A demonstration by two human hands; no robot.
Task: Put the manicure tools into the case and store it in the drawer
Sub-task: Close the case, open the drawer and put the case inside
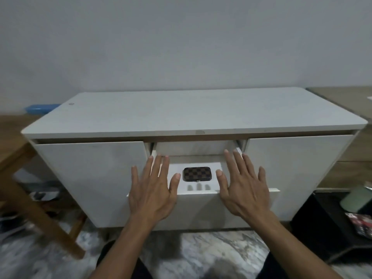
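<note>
Case (196, 173) centred in open drawer (198, 191)

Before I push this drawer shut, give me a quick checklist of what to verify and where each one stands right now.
1. Checkered case closed: ok, it lies flat with its lid shut.
2. Case inside the open drawer: ok, it rests on the drawer floor, between the two hands.
3. Nothing held: ok, left hand and right hand are open and flat.
4. Fingers clear of the gap: not ok, both hands reach over the drawer toward the cabinet opening.
5. All tools in the case: cannot tell, its inside is hidden.
6. Cabinet top free of stray tools: ok, none visible.
</note>
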